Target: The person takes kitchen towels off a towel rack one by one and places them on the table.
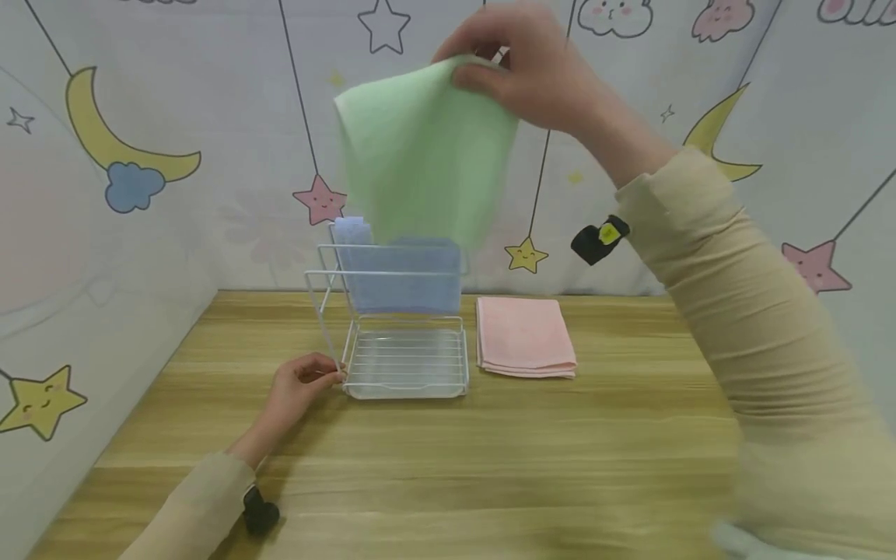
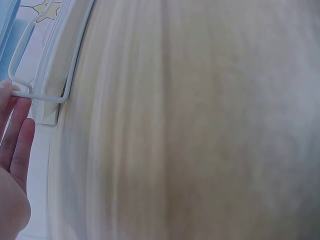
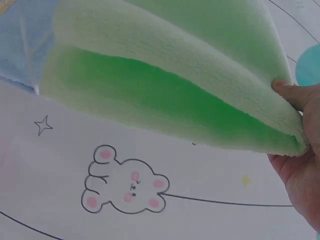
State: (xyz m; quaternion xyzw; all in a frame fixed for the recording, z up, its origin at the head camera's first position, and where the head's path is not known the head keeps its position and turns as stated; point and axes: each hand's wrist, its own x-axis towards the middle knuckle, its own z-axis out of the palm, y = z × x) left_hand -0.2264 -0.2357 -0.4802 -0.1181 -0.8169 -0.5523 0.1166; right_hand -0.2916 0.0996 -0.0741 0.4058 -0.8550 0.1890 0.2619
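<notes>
Head view: a green cloth (image 1: 427, 148) is pinched at its upper edge by the right hand (image 1: 528, 70) and is suspended below and to the left of that hand; a white wire rack (image 1: 406, 385) is gripped at its lower front corner by the left hand (image 1: 294, 389); a blue cloth (image 1: 406, 288) is supported at the rear of the rack, beyond the left hand and below the right; whether it is touched by the green cloth cannot be told; a folded pink cloth (image 1: 526, 334) is laid on the wooden table (image 1: 525, 467), below the right hand.

Left wrist view: the rack's wire is held between thumb and fingers; the blue cloth is partly shown beyond the fingertips.

Right wrist view: the green cloth is clasped by thumb and fingers, its folded layers parted; a printed bear (image 3: 132, 185) is shown beside the hand, on the backdrop (image 3: 240, 220).
</notes>
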